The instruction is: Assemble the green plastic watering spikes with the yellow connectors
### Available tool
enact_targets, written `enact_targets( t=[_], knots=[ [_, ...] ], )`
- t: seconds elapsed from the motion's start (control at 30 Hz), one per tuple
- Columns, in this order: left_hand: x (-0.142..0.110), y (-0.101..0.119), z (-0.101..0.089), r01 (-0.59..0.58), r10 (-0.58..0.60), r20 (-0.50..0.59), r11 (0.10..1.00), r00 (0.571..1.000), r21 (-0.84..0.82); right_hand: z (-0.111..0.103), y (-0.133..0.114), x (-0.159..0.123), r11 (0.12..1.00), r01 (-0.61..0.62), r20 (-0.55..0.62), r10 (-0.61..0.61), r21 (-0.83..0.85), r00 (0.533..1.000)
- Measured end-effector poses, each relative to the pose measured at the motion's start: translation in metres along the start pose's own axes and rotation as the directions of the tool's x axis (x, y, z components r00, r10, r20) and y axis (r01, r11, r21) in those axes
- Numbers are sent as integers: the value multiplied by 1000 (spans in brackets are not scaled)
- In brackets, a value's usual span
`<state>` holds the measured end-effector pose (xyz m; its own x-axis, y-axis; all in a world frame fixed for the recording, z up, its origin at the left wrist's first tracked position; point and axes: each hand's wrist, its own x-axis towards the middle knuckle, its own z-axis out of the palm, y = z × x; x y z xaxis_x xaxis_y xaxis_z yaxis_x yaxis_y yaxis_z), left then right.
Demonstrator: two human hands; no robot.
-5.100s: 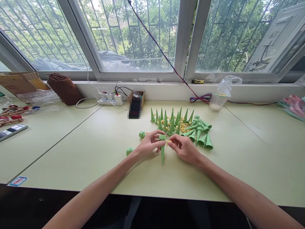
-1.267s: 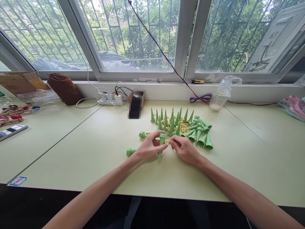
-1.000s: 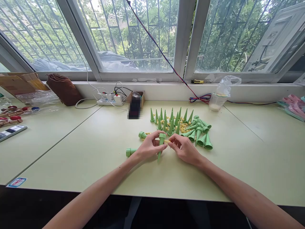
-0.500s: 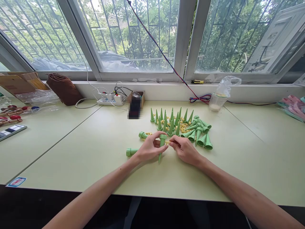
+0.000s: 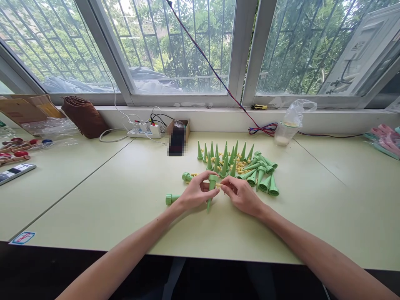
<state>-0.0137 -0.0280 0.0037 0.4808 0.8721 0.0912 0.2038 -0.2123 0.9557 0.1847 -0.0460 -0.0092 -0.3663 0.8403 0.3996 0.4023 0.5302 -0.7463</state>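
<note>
My left hand point(image 5: 197, 191) is closed around a green plastic plant watering spike point(image 5: 212, 184), its capped end up and its point down over the table. Pinched in the fingertips of my right hand point(image 5: 242, 195) is a small yellow plastic piece point(image 5: 218, 186), held against the side of the spike below its cap. Just beyond my hands, several green cones point(image 5: 223, 166) stand point up, with small yellow pieces point(image 5: 240, 166) scattered among them. More green cones point(image 5: 264, 182) lie in a heap to the right. Two capped spikes, one at the table's left point(image 5: 171, 199), lie partly hidden by my left hand.
A power strip point(image 5: 145, 133) with cables and a small cardboard box point(image 5: 184, 127) stand at the back. A plastic cup in a clear bag point(image 5: 283, 133) is at the back right. A brown pouch point(image 5: 84, 116) leans against the sill on the left.
Both hands stay almost in place. The spike has shifted very slightly left, and the right fingertips have followed with the yellow piece.
</note>
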Motion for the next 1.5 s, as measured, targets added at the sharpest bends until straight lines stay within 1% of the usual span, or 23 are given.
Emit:
enact_targets(
  t=[0.17, 0.5, 0.73, 1.0, 1.17, 1.33, 1.5],
  knots=[
    [1, -2, 0, -2, 2, -3, 1000, 1000, -23, 0, 1, -1, 1000, 5, -10, -5, 7, 1000],
    [0, -3, 2, -38, 39, -8, 998, 999, 53, 0, 3, 0, 999, 26, -4, -26, -20, 1000],
    [-2, 0, 2, -45, 45, 7, 994, 999, 96, -1, 1, 0, 999, 32, 0, -32, -28, 999],
    [-2, 2, 2, -44, 42, 22, 995, 999, 89, -1, 0, 0, 1000, -1, 12, 1, -20, 1000],
    [-2, 3, 1, -40, 38, 24, 993, 999, 115, -2, -1, 0, 1000, -18, 20, 18, -3, 1000],
    [-1, 2, 0, -68, 67, 12, 987, 998, 143, -2, -2, 0, 999, -32, 21, 32, 12, 999],
    [-1, 1, 0, -58, 55, 24, 989, 998, 139, -2, -3, 1, 999, -45, 24, 45, 20, 999]
  ],
)
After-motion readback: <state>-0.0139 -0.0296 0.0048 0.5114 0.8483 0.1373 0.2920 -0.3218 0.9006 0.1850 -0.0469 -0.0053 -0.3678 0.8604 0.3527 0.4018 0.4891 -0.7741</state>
